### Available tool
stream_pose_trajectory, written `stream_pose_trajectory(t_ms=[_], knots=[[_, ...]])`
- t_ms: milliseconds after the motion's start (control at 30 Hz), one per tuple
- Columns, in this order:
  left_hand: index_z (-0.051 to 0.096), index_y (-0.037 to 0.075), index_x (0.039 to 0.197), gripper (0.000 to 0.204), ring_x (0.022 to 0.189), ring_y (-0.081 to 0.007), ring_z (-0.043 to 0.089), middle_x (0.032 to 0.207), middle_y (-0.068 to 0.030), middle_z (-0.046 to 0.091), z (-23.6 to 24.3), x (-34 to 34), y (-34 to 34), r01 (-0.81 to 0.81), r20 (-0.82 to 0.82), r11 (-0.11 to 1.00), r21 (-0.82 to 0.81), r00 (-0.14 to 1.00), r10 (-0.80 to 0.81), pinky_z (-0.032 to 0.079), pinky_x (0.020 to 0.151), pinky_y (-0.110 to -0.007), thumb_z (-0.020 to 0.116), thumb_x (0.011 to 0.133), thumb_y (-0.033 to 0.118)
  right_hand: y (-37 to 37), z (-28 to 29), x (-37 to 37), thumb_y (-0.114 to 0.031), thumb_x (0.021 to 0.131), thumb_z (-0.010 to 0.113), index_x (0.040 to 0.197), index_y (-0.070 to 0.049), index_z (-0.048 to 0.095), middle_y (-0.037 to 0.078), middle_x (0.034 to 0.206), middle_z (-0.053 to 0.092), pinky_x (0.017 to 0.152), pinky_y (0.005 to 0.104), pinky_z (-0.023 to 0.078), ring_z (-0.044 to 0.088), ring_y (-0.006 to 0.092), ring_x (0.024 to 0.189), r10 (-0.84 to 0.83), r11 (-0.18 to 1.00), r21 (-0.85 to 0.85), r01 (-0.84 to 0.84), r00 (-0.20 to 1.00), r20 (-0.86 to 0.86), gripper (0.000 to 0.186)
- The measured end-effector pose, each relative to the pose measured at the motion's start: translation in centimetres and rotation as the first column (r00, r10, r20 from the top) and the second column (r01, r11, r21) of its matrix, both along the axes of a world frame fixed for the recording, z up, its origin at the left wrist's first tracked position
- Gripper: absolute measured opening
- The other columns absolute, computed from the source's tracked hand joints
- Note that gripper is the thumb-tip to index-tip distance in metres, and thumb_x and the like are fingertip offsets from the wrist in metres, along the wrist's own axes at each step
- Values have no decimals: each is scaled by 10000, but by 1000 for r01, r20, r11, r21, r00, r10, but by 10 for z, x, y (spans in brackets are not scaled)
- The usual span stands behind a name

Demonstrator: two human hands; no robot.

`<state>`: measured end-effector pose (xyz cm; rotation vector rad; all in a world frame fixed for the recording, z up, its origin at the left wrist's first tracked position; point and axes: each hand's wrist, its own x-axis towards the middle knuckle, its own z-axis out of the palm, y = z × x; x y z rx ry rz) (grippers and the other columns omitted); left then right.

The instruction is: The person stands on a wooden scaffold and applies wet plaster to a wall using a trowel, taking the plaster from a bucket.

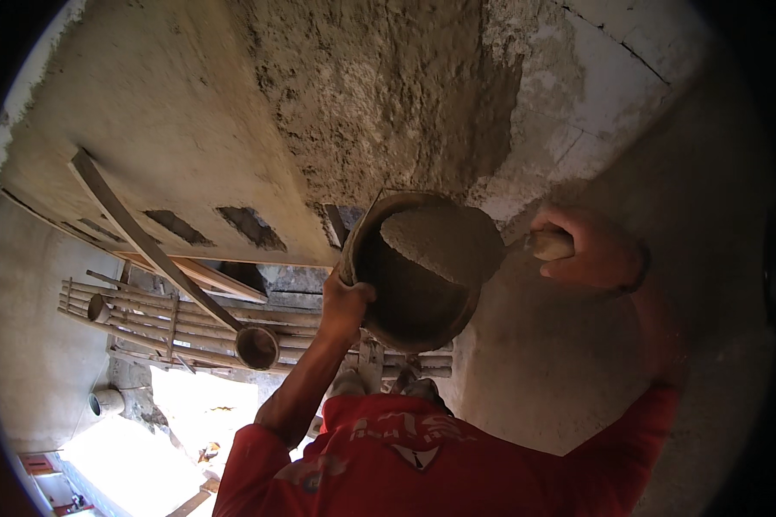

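Rough grey plastered wall (362, 95) fills the upper frame. Left hand (347, 303) grips the round mortar pan (409, 302) rim; right hand (591, 250), closed on the trowel handle (550, 246), should keep the loaded blade (444, 241) level.

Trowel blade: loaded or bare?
Loaded. The trowel blade carries a thick grey mortar heap over the pan; right hand grips its handle, left hand the pan's rim.

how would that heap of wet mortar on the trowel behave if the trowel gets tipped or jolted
The mortar sits as a thick grey heap on the trowel, so it looks stiff enough to hold shape, yet it would probably slide off if tilted steeply. It likely weighs a lot for its size. The right hand grips the handle while the left hand holds the pan below, which might catch spills.
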<state>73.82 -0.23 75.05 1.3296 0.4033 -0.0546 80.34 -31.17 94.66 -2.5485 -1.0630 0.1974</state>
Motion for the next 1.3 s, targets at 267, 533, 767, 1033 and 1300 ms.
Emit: stream_pose_trajectory(t_ms=[267, 533, 767, 1033, 1300], knots=[[585, -20, 1164, 491, 841, -208, 615, 986, -103, 644, 1, -4, 1, 22, -19, 998, 54, 1000, -21, 512, 746, -317, 536, 679, -78, -36, 66, 71, -227, 866, 722, 1282, 37, 567, -7, 728, 592, 530, 237, 420, 507, 51, 587, -167, 965, 144, 217, 939, -299, 517], [579, -55, 1146, 485, 836, -165, 607, 969, -71, 650, -20, -3, 1, 15, 31, 999, -41, 999, -14, 497, 769, -279, 550, 662, -47, -41, 122, 76, -217, 891, 664, 1286, 10, 570, 11, 934, 621, 676, 239, 463, 544, 70, 797, -361, 921, 246, 303, 901, 241, 465], [573, -35, 1188, 516, 829, -155, 600, 966, -63, 649, -5, 2, -5, 51, 31, 999, 19, 998, -52, 493, 759, -274, 540, 673, -53, -4, -26, 9, -165, 808, 640, 1115, -80, 646, 158, 1029, 649, 777, 380, 526, 653, 284, 917, -49, 913, -385, 133, 974, 221, 319], [581, -47, 1194, 546, 878, -185, 611, 1016, -87, 657, -4, 10, -13, 51, 89, 993, 109, 994, -61, 501, 789, -297, 534, 650, -59, 29, -163, -11, -205, 812, 642, 1102, -110, 665, 159, 827, 679, 728, 446, 552, 680, 346, 807, -32, 895, -441, 58, 997, 66, 305], [572, -38, 1207, 548, 883, -186, 606, 1004, -86, 654, 9, 12, 5, 47, 39, 999, 4, 998, -47, 494, 810, -290, 546, 660, -59, 12, -150, 2, -249, 756, 715, 1178, -129, 642, 192, 915, 698, 804, 449, 548, 674, 380, 864, -51, 997, -69, 41, 988, -146, 445]])
